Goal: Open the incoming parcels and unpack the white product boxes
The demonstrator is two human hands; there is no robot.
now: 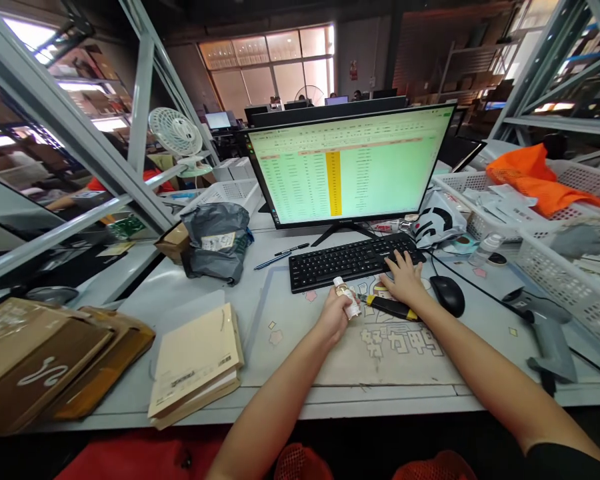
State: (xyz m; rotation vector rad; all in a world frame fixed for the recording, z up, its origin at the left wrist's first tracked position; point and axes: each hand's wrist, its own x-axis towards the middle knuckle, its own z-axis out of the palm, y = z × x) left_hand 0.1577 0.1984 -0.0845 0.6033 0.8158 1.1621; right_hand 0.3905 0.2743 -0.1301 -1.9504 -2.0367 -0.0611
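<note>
My left hand (334,315) is closed around a small white bottle (347,298), held just in front of the black keyboard (347,261). My right hand (404,275) rests with fingers spread on the keyboard's right end. A yellow-and-black utility knife (389,307) lies on the desk mat (380,353) between the two hands. The monitor (347,167) behind the keyboard shows a green spreadsheet with one yellow column.
A black mouse (448,294) and a grey barcode scanner (544,325) lie to the right. White baskets (570,280) with an orange cloth (545,177) stand at the right. A grey mailer bag (216,240), flat cardboard boxes (195,363), pens (280,257) and a desk fan (176,133) are on the left.
</note>
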